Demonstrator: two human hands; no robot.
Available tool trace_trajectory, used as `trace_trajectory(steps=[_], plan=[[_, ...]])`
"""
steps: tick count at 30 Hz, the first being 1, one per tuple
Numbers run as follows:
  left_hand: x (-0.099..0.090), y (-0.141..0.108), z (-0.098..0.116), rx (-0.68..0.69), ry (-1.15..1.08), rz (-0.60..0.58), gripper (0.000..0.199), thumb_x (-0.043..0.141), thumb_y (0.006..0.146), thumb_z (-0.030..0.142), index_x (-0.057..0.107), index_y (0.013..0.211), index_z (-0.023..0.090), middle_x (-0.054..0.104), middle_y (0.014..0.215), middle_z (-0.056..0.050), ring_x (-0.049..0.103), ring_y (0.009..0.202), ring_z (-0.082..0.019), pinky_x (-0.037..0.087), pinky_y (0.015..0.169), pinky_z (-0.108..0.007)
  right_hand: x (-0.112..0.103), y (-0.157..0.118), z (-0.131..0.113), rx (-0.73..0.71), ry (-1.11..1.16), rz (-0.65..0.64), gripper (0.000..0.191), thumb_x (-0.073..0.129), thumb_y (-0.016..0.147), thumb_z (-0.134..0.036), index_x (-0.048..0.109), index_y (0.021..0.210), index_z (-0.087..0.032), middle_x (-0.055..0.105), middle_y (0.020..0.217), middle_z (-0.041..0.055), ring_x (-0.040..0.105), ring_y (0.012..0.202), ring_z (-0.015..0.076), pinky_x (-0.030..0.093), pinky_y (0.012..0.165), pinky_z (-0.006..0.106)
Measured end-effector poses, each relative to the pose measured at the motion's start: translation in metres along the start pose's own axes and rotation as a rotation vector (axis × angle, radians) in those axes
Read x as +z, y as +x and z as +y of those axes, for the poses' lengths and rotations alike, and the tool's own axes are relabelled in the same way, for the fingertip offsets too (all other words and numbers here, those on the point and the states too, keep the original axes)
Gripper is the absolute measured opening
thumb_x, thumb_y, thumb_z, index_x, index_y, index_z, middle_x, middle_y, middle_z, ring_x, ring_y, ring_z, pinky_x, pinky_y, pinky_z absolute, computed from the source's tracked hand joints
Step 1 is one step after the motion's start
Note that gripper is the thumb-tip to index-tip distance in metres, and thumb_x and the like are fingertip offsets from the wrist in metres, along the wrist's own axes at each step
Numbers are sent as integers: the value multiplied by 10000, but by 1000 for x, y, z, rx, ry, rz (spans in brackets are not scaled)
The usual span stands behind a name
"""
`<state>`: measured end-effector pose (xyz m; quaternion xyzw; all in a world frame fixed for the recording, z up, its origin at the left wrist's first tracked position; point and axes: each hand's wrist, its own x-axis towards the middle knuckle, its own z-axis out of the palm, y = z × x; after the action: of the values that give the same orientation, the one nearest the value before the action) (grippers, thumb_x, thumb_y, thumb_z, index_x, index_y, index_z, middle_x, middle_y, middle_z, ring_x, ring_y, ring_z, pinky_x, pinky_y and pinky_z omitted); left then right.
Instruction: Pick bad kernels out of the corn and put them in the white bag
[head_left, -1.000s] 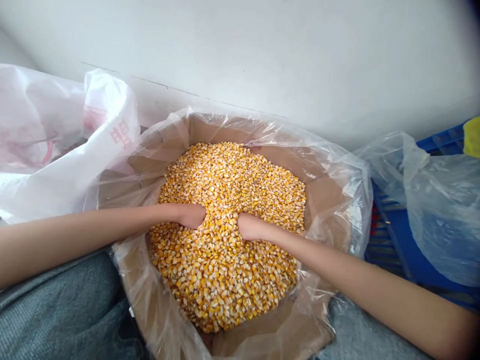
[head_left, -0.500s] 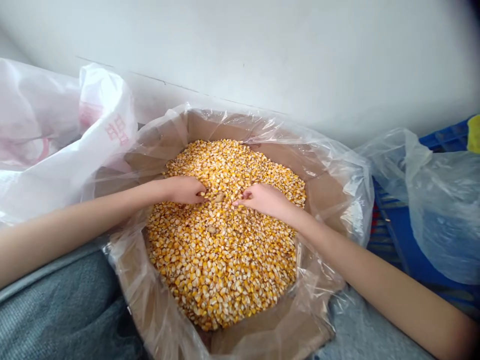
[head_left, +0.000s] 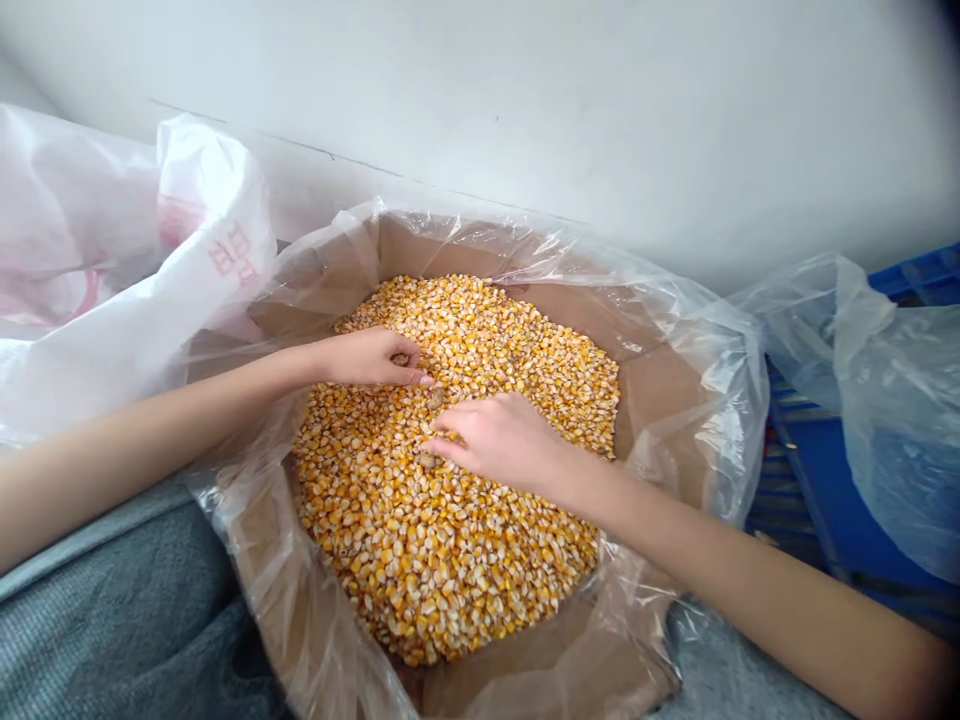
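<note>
Head-worn view looking down into a cardboard box lined with a clear plastic liner, loose folds bunched over the rim. In the middle of the box, a broad heap of dried yellow corn kernels, with bare cardboard showing around its edges.

Two bare forearms reaching in from the lower corners, one from each side. Left hand at the upper left of the heap, palm down, with curled fingers just over the kernels. Grip partly closed, a small dark shape tucked among the fingers, too small to make out, so no telling whether anything is clamped there. Right hand lying on the kernels near the middle of the heap, palm down, with fingers apart and extended. Grip open, nothing visible in it.

Between the hands, on top of the kernels, two small brownish lumps, one just beside the left fingertips, the other just beside the right fingertips.

To the left of the box, a white plastic sack with pink print, slumped against the liner. To the right, a blue plastic crate, partly covered by a clear plastic bag. Along the bottom edge, grey knit fabric over the person's lap. Behind everything, a white wall.
</note>
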<state>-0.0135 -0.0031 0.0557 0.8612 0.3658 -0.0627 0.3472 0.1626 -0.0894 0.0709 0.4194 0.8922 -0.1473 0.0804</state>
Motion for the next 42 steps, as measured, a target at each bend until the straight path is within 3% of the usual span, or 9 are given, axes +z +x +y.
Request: trace_trajectory(steps=[4, 8, 17, 23, 27, 31, 35, 39, 42], plan=[[3, 1, 2, 34, 34, 115, 378, 328, 778, 455, 546, 755, 147, 484, 535, 40, 412, 487, -66, 298, 509, -173, 14, 2, -17, -131, -27, -87, 311, 372, 804, -359, 597, 815, -144, 635, 774, 90, 577, 656, 171, 370, 543, 243], [9, 0, 7, 119, 92, 141, 367, 267, 820, 394, 545, 850, 157, 564, 690, 5, 483, 602, -86, 331, 581, -175, 20, 6, -11, -49, 112, -107, 235, 427, 777, -303, 611, 801, -158, 633, 761, 77, 566, 663, 160, 367, 554, 240], [27, 1, 10, 181, 358, -12, 384, 337, 787, 449, 451, 1079, 227, 609, 755, -26, 525, 573, -117, 325, 519, -188, 4, 6, 39, 152, 1765, -176, 220, 439, 747, -358, 449, 668, -153, 280, 440, -93, 184, 319, 20, 159, 325, 162], [32, 4, 9, 198, 240, -4, 336, 360, 783, 425, 472, 1009, 204, 575, 680, -4, 498, 530, -101, 334, 506, -190, 3, 6, 36, 73, 2151, -239, 178, 307, 780, -255, 387, 651, -160, 303, 467, -71, 222, 322, 27, 153, 303, 142], [29, 5, 8, 136, -210, 5, 305, 391, 765, 438, 492, 857, 166, 517, 632, 21, 452, 488, -61, 340, 472, -170, 5, 6, 34, 68, 2183, -242, 244, 274, 797, -294, 367, 616, -159, 354, 491, -53, 274, 332, 29, 138, 295, 137], [26, 6, 5, -41, -850, -65, 301, 343, 785, 439, 414, 705, 158, 323, 447, 67, 284, 310, -31, 212, 303, -154, 9, 8, 33, 96, 2094, -304, 296, 293, 803, -352, 391, 611, -150, 416, 518, -40, 304, 337, 27, 150, 294, 137], [20, 8, 1, -59, -1345, -143, 288, 290, 808, 359, 318, 590, 173, 246, 422, 75, 192, 265, -27, 151, 245, -139, 15, 10, 30, 156, 1948, -317, 336, 367, 770, -421, 421, 587, -144, 425, 502, -41, 283, 330, 19, 138, 295, 141], [17, 7, 0, -58, -1554, -140, 298, 321, 801, 399, 359, 617, 168, 282, 446, 74, 206, 254, -24, 158, 223, -127, 23, 11, 27, 238, 1513, -269, 275, 525, 678, -421, 539, 655, -148, 424, 462, -61, 274, 336, 19, 180, 325, 160], [18, 6, 1, -61, -1585, -127, 303, 341, 794, 424, 410, 655, 164, 299, 447, 73, 237, 255, -25, 178, 223, -122, 27, 8, 22, 169, 985, -218, 240, 570, 643, -380, 636, 739, -169, 577, 589, -16, 449, 474, 65, 319, 447, 189]])
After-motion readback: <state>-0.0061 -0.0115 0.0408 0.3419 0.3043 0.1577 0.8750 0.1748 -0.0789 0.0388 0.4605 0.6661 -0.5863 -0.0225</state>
